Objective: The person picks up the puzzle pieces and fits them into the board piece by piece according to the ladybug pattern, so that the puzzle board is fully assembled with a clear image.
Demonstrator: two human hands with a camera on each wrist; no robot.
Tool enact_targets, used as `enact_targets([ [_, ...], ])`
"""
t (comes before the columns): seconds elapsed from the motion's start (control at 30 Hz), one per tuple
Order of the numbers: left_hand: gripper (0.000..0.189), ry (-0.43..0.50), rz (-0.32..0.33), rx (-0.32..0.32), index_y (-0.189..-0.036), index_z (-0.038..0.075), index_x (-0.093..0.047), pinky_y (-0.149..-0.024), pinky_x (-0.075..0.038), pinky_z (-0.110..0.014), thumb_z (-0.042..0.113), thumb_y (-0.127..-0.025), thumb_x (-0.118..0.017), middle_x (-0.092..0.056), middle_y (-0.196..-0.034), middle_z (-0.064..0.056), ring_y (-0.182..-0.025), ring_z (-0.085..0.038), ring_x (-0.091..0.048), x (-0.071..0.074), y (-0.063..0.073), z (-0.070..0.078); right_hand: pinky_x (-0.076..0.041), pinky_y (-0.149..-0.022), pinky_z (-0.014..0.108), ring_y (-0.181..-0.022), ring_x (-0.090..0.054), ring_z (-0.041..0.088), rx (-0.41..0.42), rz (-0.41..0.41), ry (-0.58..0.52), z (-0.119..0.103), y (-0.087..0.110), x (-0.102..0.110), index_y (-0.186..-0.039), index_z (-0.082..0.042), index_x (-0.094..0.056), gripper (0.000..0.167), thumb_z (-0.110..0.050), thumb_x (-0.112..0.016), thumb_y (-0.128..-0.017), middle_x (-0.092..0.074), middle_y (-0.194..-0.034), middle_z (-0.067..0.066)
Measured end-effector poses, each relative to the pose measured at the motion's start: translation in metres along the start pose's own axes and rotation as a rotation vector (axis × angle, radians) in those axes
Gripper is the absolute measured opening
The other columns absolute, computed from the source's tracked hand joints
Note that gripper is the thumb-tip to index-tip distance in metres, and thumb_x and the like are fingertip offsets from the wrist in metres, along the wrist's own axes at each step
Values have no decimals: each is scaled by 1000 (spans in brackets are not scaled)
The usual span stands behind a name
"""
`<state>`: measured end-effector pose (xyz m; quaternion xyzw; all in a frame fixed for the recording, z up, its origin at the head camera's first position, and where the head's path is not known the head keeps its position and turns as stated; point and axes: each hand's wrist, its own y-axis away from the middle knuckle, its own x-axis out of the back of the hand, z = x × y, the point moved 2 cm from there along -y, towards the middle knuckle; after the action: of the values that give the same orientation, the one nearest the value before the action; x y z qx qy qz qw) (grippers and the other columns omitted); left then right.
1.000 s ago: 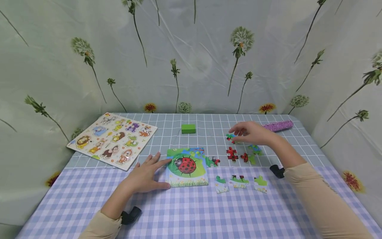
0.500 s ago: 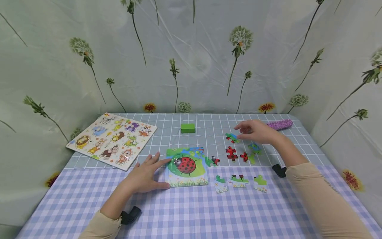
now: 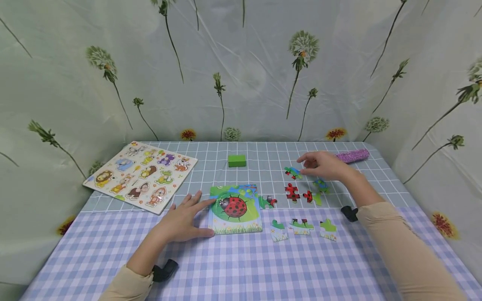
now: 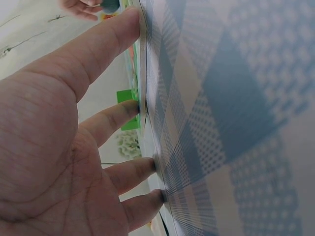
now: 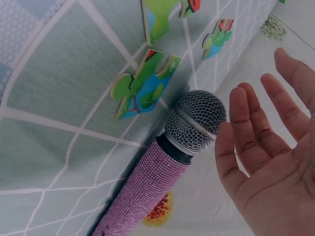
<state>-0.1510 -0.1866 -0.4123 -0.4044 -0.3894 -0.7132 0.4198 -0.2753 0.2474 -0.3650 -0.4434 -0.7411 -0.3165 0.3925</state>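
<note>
My left hand point(image 3: 180, 222) lies spread at the left side of a square ladybug puzzle board point(image 3: 234, 209), thumb and index finger touching its edge. In the left wrist view the fingers point(image 4: 113, 123) are extended. My right hand point(image 3: 323, 164) hovers at the back right with relaxed fingers, holding nothing. Just left of its fingertips lies a green, blue and red puzzle piece point(image 3: 293, 172). Beside that hand in the right wrist view is a microphone point(image 5: 197, 123) with a sparkly pink handle; its head is hidden by the hand in the head view.
Several loose jigsaw pieces, among them a red one point(image 3: 291, 192) and a grassy one point(image 3: 301, 226), lie right of the board. A green block point(image 3: 237, 161) stands at the back. An animal picture board point(image 3: 143, 175) lies back left. A curtain point(image 3: 248, 83) rises behind the table.
My right hand has shifted a little to the right, away from the green, blue and red puzzle piece, which now shows more fully. My left hand has stayed at the board.
</note>
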Motion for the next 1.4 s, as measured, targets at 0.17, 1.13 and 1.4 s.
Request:
enact_targets([
  [0.17, 95, 7, 0, 3, -164, 30, -47, -116, -23, -89, 61, -83, -86, -26, -177, -23, -160, -59, -24, 1, 0, 0, -55, -107, 58, -116, -69, 35, 0, -14, -7, 2, -5, -4, -140, -3, -68, 42, -21, -73, -103, -72, -127, 22],
  [1.13, 95, 6, 3, -12, -164, 30, -46, -116, -23, -89, 61, -84, -86, -25, -177, -24, -160, -58, -23, 1, 0, -1, -52, -110, 64, -128, -63, 45, -59, -104, 92, -9, -24, -25, -152, -8, -59, 58, -20, -78, -99, -69, -138, 26],
  [1.4, 95, 4, 1, -15, -164, 30, -46, -116, -23, -89, 63, -84, -85, -25, -177, -24, -160, -59, -23, 1, 1, 0, -53, -107, 62, -128, -63, 45, -47, -94, 96, -8, -26, -28, -152, -8, -60, 60, -19, -81, -96, -69, -137, 26],
])
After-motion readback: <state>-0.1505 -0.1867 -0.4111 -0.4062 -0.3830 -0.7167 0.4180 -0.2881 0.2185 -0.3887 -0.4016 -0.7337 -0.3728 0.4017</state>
